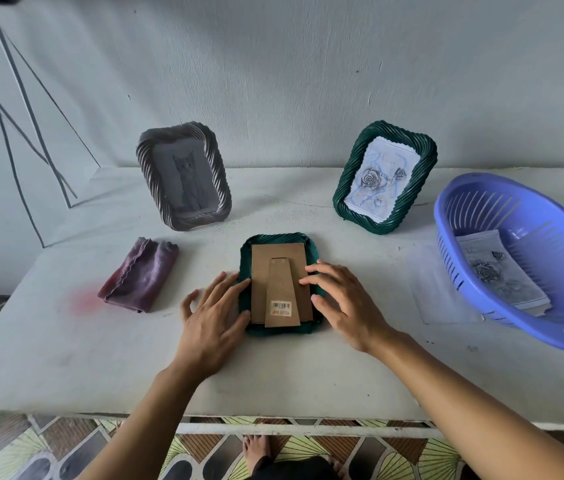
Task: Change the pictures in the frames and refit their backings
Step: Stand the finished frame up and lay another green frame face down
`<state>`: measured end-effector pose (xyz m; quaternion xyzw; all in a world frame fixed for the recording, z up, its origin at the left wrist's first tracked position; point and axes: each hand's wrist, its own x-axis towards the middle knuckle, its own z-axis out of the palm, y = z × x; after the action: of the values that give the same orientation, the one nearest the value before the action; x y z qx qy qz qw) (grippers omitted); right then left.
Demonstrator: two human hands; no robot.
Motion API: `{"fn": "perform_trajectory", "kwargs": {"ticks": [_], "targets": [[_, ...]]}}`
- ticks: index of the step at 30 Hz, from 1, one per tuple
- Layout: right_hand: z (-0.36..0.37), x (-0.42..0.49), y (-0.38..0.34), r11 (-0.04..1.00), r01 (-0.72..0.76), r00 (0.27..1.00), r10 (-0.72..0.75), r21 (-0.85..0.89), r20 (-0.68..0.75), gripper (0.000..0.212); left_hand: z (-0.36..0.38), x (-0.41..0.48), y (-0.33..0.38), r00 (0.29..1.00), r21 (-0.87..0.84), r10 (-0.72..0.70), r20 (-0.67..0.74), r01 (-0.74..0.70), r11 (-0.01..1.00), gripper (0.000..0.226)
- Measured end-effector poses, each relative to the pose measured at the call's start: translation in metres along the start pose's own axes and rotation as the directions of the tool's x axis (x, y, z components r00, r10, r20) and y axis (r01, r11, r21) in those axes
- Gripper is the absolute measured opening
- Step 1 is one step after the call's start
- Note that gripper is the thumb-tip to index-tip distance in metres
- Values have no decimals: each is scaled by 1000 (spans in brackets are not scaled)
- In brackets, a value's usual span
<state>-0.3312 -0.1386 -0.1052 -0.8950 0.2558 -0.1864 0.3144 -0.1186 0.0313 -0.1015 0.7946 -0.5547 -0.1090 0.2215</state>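
A dark green woven frame (273, 239) lies face down in the middle of the white table (66, 341), its brown cardboard backing (263, 268) and folded stand with a barcode sticker facing up. My left hand (213, 317) lies with straight fingers against the frame's left edge. My right hand (341, 303) rests with spread fingers on the backing's right side and the frame's right rim. A grey frame (183, 174) with a cat picture stands at the back left. A green frame (384, 176) with a rose drawing stands at the back right.
A blue plastic basket (464, 271) at the right holds a stack of printed rose pictures (502, 275). A folded purple cloth (140, 275) lies left of the frame. A clear sheet (429, 289) lies beside the basket. The table's front edge is near my body.
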Motion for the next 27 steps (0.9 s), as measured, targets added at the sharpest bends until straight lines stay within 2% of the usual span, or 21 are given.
{"fn": "perform_trajectory", "kwargs": {"ticks": [2, 5, 8, 11, 15, 21, 27], "targets": [[-2, 3, -1, 1000, -1, 999, 3, 23, -52, 33, -2, 5, 9, 993, -99, -94, -66, 88, 991, 53], [-7, 13, 2, 996, 15, 987, -28, -85, -157, 29, -7, 21, 30, 970, -99, -179, -166, 164, 982, 45], [-9, 23, 10, 979, 23, 989, -53, -205, -139, 35, -10, 38, 55, 988, 40, -123, -89, 127, 991, 49], [-9, 25, 15, 973, 0, 998, -15, -229, -67, 42, -5, 51, 74, 995, 251, -95, 30, 84, 964, 52], [-8, 24, 17, 973, -18, 999, 8, -229, -46, 49, 1, 59, 86, 993, 336, -104, 48, 82, 938, 47], [-9, 25, 15, 978, -65, 997, 56, -200, -50, 62, -5, 64, 99, 987, 213, -104, 120, 77, 974, 25], [-11, 24, 19, 983, -92, 995, 86, -156, -48, 64, -22, 63, 102, 984, -24, -112, 135, 117, 993, 36]]}}
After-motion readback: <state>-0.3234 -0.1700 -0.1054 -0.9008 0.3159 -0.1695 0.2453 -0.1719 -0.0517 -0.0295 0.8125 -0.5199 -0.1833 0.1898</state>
